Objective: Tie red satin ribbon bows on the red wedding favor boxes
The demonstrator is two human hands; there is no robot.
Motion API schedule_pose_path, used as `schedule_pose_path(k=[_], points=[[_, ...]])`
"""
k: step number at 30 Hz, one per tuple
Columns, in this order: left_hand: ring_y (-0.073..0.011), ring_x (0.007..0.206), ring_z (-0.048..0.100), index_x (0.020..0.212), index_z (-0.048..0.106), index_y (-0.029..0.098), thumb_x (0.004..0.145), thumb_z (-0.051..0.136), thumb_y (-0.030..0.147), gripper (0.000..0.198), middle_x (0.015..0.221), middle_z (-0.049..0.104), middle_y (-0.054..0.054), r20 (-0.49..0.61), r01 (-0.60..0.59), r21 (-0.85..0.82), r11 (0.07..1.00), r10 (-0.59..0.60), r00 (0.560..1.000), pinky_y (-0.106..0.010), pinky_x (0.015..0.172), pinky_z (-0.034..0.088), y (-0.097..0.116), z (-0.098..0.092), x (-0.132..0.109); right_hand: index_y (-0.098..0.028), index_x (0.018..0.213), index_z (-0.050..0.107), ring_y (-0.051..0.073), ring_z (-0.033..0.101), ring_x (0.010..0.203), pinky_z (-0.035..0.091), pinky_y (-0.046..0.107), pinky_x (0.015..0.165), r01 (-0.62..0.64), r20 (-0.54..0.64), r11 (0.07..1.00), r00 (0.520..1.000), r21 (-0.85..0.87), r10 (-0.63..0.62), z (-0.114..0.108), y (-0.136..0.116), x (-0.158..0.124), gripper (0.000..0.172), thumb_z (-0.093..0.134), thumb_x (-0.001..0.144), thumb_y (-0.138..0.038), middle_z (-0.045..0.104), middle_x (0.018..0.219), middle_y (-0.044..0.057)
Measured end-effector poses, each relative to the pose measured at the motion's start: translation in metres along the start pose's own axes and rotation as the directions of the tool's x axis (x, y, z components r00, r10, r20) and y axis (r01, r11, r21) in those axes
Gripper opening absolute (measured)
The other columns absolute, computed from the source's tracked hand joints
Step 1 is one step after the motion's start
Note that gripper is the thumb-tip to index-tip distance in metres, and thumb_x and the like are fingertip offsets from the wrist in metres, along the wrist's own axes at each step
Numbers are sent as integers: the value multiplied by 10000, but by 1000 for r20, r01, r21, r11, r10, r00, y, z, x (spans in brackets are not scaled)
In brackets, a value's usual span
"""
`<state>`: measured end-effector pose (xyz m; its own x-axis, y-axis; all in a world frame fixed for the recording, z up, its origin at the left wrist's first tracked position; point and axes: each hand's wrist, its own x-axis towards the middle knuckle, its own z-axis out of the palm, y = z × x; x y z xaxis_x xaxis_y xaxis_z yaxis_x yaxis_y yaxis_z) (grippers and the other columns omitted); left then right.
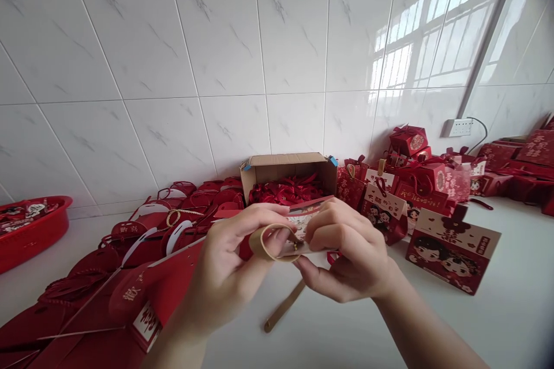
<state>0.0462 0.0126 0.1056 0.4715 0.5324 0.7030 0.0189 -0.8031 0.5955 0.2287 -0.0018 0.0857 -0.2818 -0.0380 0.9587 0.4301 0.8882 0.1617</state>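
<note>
Both hands meet at a small red and white printed box [303, 219] held above the white table. My left hand [236, 253] has its fingers closed around the box's left side, next to a looped tan strap [258, 245]. On the right side, my right hand [348, 251] pinches the box and the strap near a small gold-coloured fastener [296, 246]. The fingers hide much of the box. Below the hands, a tan strap [283, 307] lies slanting on the table.
Behind the hands stands a cardboard box [283, 159] of red ribbons. Red flat bags [90, 265] spread across the left, beside a red basin [38, 242]. Finished-looking red boxes [426, 179] pile up at the right, with a printed box [450, 251] nearer.
</note>
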Motion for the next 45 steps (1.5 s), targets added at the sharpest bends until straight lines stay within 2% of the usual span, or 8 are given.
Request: schedule_pose_path(k=[4, 9, 15, 25, 29, 37, 41, 45], points=[[-194, 937, 646, 919, 680, 237, 883, 590, 196, 105, 995, 689, -20, 1, -1, -14, 1000, 1, 1000, -247, 708, 540, 0, 1, 0, -175, 853, 501, 154, 571, 662, 448, 298, 554, -6, 2, 1000, 1000, -9, 6, 1, 0, -1, 207, 640, 721, -97, 576, 719, 28], [-180, 884, 640, 921, 686, 246, 859, 623, 177, 111, 923, 689, -12, 8, -28, -6, 1000, 28, 1000, -248, 710, 525, 0, 1, 0, -177, 849, 502, 145, 541, 637, 437, 292, 538, -19, -1, 1000, 1000, -8, 19, 2, 0, -2, 190, 638, 730, -115, 576, 714, 26], [-186, 816, 631, 897, 695, 251, 859, 627, 232, 80, 884, 680, -20, 49, 46, -70, 996, -42, 998, -262, 654, 509, 1, 1, 1, -176, 831, 500, 139, 531, 616, 430, 286, 529, -17, -3, 1000, 1000, 12, 17, 3, -1, -1, 175, 624, 731, -101, 566, 704, 23], [-248, 1006, 592, 1071, 620, 225, 865, 571, 215, 212, 1033, 634, -73, 165, 21, -222, 975, 16, 986, -339, 797, 541, -1, -5, -2, -181, 831, 501, 139, 519, 574, 436, 292, 514, -33, -92, 999, 995, 11, 34, -3, -3, 4, 163, 618, 734, -125, 547, 684, 16], [-263, 1067, 566, 957, 643, 222, 860, 589, 260, 118, 961, 654, -68, 193, 20, -213, 977, 22, 981, -357, 866, 519, 2, -6, -1, -178, 837, 501, 138, 513, 573, 437, 292, 511, -48, -79, 996, 995, 77, 54, -4, -6, 6, 157, 616, 745, -126, 545, 685, 19], [-227, 913, 639, 869, 646, 213, 864, 614, 269, 65, 958, 670, -60, 109, 191, -147, 971, -176, 978, -283, 685, 563, 11, -4, -2, -174, 819, 497, 145, 529, 615, 417, 291, 529, -21, -4, 998, 1000, 60, 21, -3, -5, 4, 160, 617, 743, -100, 552, 684, 21], [-194, 862, 670, 852, 697, 236, 811, 681, 238, 43, 972, 708, -25, 61, 184, -60, 981, -180, 982, -240, 679, 559, 10, -6, -1, -180, 816, 495, 136, 511, 601, 410, 289, 526, -21, 52, 999, 998, 40, 19, -2, -4, 2, 140, 608, 760, -119, 556, 690, 16], [-187, 908, 679, 856, 732, 266, 737, 722, 143, 172, 983, 729, 2, -25, 113, 80, 990, -112, 993, -216, 732, 554, 7, -6, -2, -183, 833, 496, 135, 526, 618, 420, 292, 548, -9, 100, 1000, 995, 13, 8, -1, -2, 1, 143, 610, 769, -128, 584, 718, 17]])
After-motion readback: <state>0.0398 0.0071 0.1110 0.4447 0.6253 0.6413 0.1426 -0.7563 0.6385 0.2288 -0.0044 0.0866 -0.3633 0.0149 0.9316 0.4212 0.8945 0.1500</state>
